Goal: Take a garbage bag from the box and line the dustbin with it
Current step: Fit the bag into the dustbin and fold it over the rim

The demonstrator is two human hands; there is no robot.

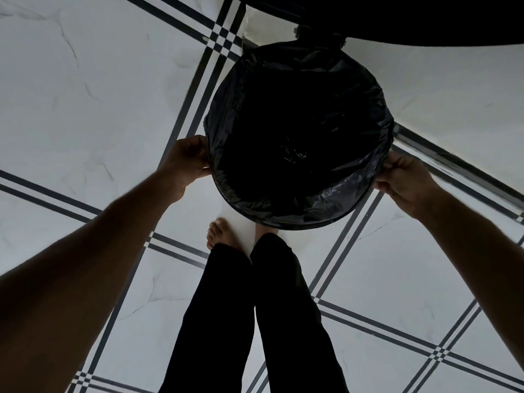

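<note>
A round dustbin [286,224] stands on the floor just ahead of my feet. A black garbage bag [334,194] lines its inside and is folded out over the rim all around. My left hand [187,163] grips the bag-covered rim on the left side, fingers curled over the edge. My right hand [402,180] grips the rim on the right side in the same way. The box of bags is not in view.
White marble floor tiles [85,95] with dark double stripes surround the bin. A dark round tabletop or lid [425,18] with a bracket hangs over the bin's far edge. My legs in black trousers [255,307] and a bare foot [221,234] stand right behind the bin.
</note>
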